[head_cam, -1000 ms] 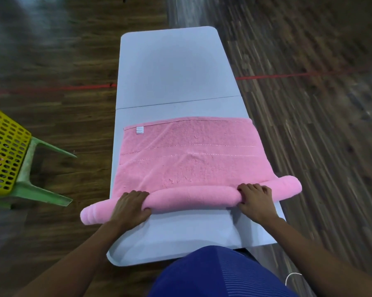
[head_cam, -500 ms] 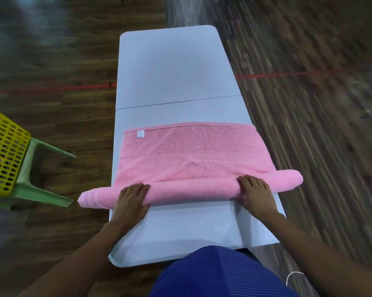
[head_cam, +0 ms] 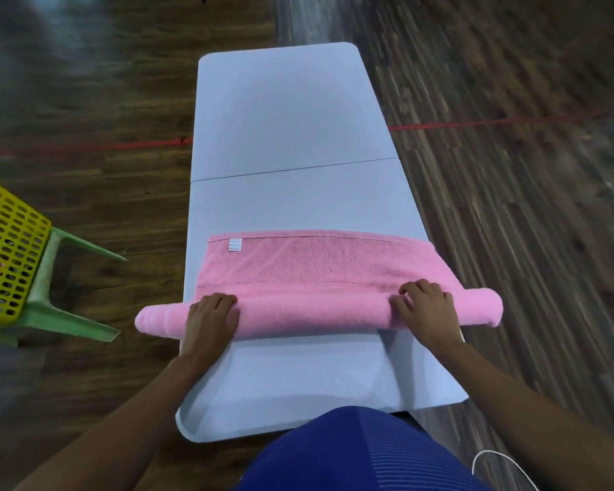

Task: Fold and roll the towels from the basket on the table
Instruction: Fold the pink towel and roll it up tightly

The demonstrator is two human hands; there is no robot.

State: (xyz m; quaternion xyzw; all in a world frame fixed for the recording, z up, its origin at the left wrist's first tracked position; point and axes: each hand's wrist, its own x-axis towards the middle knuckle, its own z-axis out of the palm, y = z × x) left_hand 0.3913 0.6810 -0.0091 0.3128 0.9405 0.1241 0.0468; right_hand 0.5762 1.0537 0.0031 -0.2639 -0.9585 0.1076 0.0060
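Nearest the camera is the person's blue shirt (head_cam: 351,451), with a thin white cable (head_cam: 493,458) looping just to its right. Past it lies the near end of a long pale-grey folding table (head_cam: 291,395), which runs straight away from the person.

Both forearms reach onto the table. The left hand (head_cam: 211,318) lies on the left part of a pink towel (head_cam: 316,264), its fingers bent over the top of the rolled part and gripping it. The right hand (head_cam: 424,308) does the same on the right part, fingers curled over the crest of the roll, knuckles raised.

The towel lies across the table's near half. Its near portion is wound into a thick roll whose two ends overhang both long edges of the table. Beyond the roll, a flat strip of towel lies on the tabletop, with a stitched band and a small white label (head_cam: 234,244) at its far left corner.

Farther on, a seam crosses the table's middle.

To the left, off the table, a yellow perforated basket (head_cam: 8,256) sits on a green plastic chair (head_cam: 50,299); what is inside is too blurred to tell. A red line (head_cam: 475,121) crosses the dark wooden floor (head_cam: 511,225).
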